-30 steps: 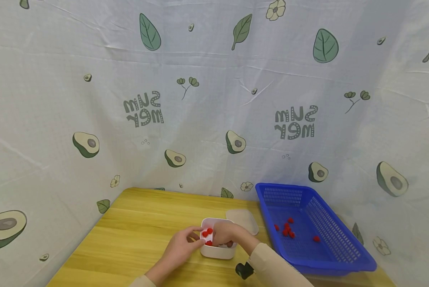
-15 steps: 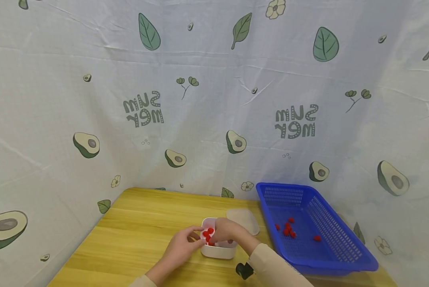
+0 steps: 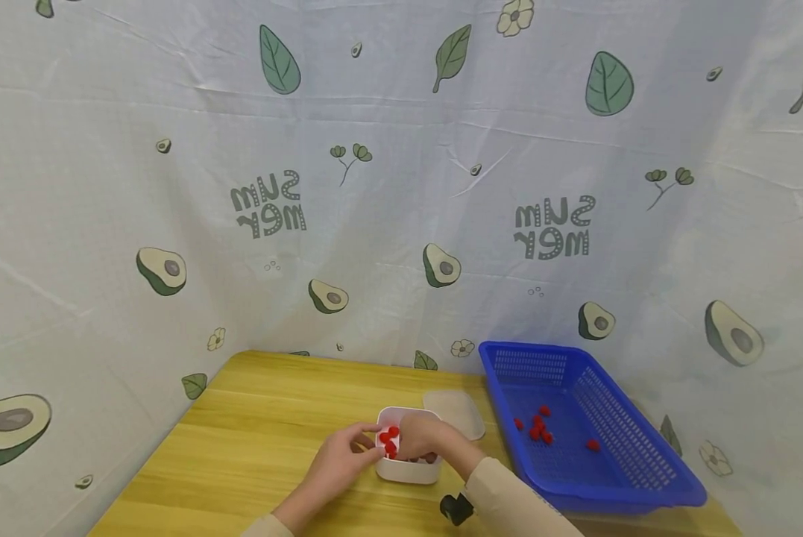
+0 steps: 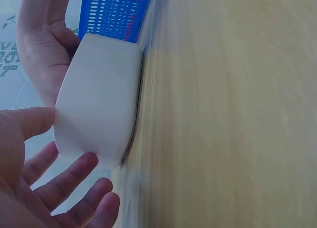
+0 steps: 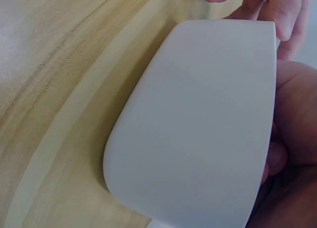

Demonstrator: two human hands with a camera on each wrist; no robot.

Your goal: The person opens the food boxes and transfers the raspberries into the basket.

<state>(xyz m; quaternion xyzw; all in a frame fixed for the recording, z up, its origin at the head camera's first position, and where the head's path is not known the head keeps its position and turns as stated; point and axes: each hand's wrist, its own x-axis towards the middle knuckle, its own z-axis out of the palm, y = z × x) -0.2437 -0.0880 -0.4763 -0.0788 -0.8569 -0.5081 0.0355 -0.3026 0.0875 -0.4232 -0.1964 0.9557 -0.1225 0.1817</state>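
A white box (image 3: 409, 471) with rounded corners stands on the table. Several small red raspberry-like pieces (image 3: 385, 438) lie at its left end. My left hand (image 3: 341, 459) is at the box's left side, thumb tip at the rim and a fingertip against the wall; in the left wrist view its other fingers (image 4: 106, 210) are spread loosely. My right hand (image 3: 420, 436) reaches down inside the box over its right part. In the right wrist view, the box wall (image 5: 193, 119) covers most of that hand's fingers, so I cannot tell what they hold.
A blue perforated basket (image 3: 622, 488) stands at the right with several red pieces (image 3: 538, 426) in it. A translucent lid (image 3: 455, 412) lies flat behind the box. A black device (image 3: 456, 509) shows beside my right sleeve. A printed curtain (image 3: 388, 224) hangs behind the wooden table (image 3: 287, 403).
My right hand has moved leftward and up in the box, then back down to its right part. One more red piece shows at the left end. The left hand stays put.
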